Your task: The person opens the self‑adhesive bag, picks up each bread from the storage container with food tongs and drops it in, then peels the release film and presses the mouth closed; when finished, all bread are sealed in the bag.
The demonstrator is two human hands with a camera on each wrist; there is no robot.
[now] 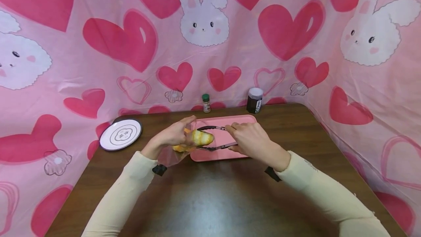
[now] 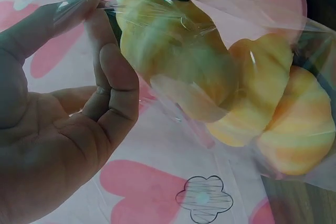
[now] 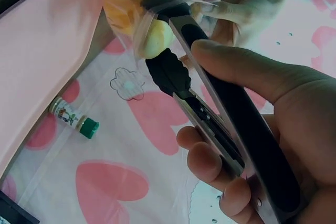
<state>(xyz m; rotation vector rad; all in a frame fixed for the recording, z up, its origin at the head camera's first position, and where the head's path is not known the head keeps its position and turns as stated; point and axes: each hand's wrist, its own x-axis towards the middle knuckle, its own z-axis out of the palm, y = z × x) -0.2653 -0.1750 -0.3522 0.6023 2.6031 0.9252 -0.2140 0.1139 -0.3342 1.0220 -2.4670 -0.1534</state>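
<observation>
My left hand (image 1: 174, 133) pinches the edge of a clear plastic bag (image 2: 181, 106) between thumb and fingers. Several golden bread rolls (image 2: 257, 85) lie inside the bag, pressed against the film. One pale-yellow bread roll (image 1: 203, 138) shows at the bag's mouth, close over the tray. My right hand (image 1: 254, 140) grips a pair of tongs (image 3: 236, 98) with black handles and scalloped black heads, thumb on one arm and fingers curled round the other. The tong heads stand on either side of that roll, partly within the bag's film.
Beneath the hands is a pink tray (image 1: 245, 121) on the brown wooden table (image 1: 210, 196). A white plate (image 1: 108, 131) with a dark rim sits at the left. At the back stand a green-capped shaker (image 1: 206, 104) and a dark jar (image 1: 254, 103) with a whitish lid.
</observation>
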